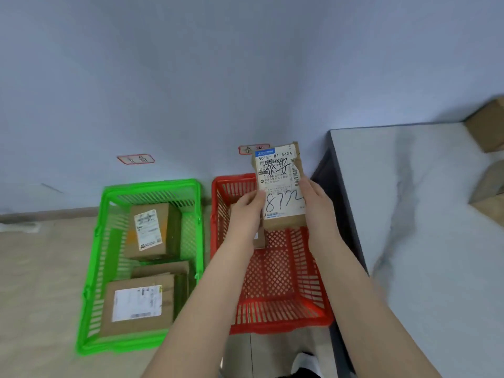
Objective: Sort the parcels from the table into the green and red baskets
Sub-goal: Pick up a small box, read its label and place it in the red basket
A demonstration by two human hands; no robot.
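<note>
Brown kraft paper wraps the parcel (281, 184) you are holding. It reads as a slim packet, not a rigid carton: the top edge is creased and a little ragged, so expect it to be light, fairly soft and ready to buckle if you squeeze hard. You have it upright with the label facing you, above the far half of the red basket (272, 327) and clear of the mesh floor. Your left hand (246, 211) takes its lower left edge and your right hand (317, 203) its lower right edge, with the fingers (257, 197) curled onto the packet from both sides. That low, two-sided hold suits it; I judge one hand across the width would carry it just as well. The white label looks smoother than the paper, so keep your grip on the bare brown edges, where it is less likely to slide. What is inside cannot be told, so treat it as possibly breakable and lower it in; do not drop it. Another small parcel (259, 241) lies in the red basket, mostly hidden behind your left hand, so set this one beside it. The green basket (94, 255) stands just to the left and holds labelled cartons (148, 233). More boxes (488, 129) wait at the far right of the worktop (422, 214).
</note>
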